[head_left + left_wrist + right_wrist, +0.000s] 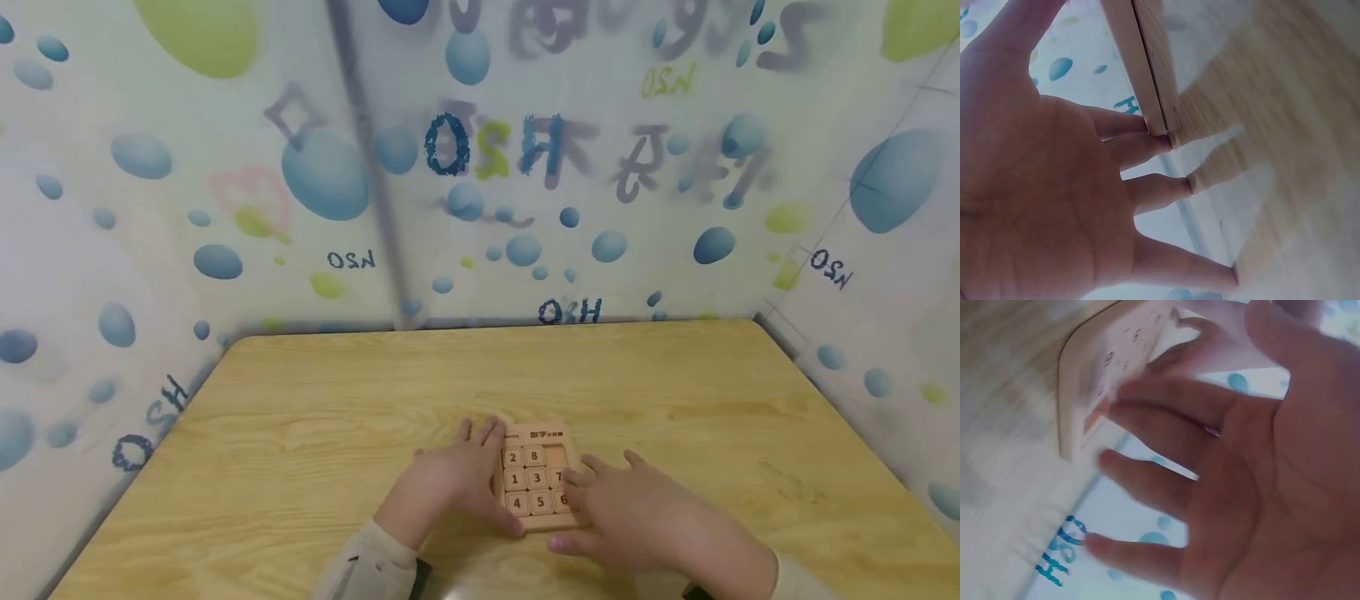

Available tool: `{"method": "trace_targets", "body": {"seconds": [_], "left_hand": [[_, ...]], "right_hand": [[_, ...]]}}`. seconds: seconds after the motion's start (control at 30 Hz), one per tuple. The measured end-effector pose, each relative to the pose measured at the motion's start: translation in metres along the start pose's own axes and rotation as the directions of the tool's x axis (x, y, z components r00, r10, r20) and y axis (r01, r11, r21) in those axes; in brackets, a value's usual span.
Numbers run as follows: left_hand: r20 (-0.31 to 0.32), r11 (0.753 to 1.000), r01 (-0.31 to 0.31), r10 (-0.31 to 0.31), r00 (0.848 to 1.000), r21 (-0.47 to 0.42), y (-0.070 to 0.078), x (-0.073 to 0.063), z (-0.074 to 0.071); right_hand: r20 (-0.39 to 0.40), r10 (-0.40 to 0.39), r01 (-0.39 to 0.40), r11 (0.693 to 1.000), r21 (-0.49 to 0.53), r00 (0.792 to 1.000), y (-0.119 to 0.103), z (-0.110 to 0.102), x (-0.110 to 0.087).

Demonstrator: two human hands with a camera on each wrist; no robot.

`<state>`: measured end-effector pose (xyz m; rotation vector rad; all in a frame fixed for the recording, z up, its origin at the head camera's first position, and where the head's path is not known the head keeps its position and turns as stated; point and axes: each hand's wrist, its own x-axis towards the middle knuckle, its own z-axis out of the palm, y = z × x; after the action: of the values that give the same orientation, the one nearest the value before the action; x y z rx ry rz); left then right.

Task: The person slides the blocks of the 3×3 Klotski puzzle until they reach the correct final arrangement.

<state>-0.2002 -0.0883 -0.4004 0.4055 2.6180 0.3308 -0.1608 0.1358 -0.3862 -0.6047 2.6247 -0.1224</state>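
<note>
1. i count one pale wooden puzzle board [549, 522], corners rounded, lying on the wood-grained counter [337, 383] between the left hand [467, 479] and right hand [630, 510].
2. it carries eight squarish number tiles [536, 478] and one recessed slot [556, 456].
3. from here i see the left hand released, straight fingers touching the board.
4. the right hand is released too, fingers extended over the 7 tile [557, 477].
</note>
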Motion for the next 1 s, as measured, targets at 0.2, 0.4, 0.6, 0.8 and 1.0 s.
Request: {"method": "trace_targets", "body": {"seconds": [0.2, 0.4, 0.6, 0.8, 1.0], "left_hand": [[0.013, 1.000, -0.007, 0.007, 1.000, 0.000, -0.002, 0.000, -0.001], [0.013, 1.000, 0.002, -0.002, 1.000, -0.009, -0.002, 0.000, 0.001], [0.016, 1.000, -0.006, 0.006, 1.000, 0.019, -0.001, 0.002, -0.001], [0.027, 1.000, 0.009, -0.009, 1.000, 0.020, 0.000, 0.004, -0.002], [0.031, 1.000, 0.027, -0.027, 0.999, 0.013, -0.003, 0.001, -0.002]], "right_hand": [[-0.055, -0.114, 0.110, 0.992, -0.067, 0.992, 0.006, -0.006, 0.022], [-0.070, -0.125, 0.106, 0.967, -0.234, 0.990, 0.016, -0.003, 0.021], [-0.081, -0.240, 0.224, 0.960, -0.168, 0.967, 0.005, 0.011, 0.013], [-0.153, -0.165, 0.145, 0.981, -0.130, 0.974, 0.009, 0.014, 0.014], [-0.127, -0.143, 0.122, 0.980, -0.156, 0.982, 0.010, 0.009, 0.014]]}}
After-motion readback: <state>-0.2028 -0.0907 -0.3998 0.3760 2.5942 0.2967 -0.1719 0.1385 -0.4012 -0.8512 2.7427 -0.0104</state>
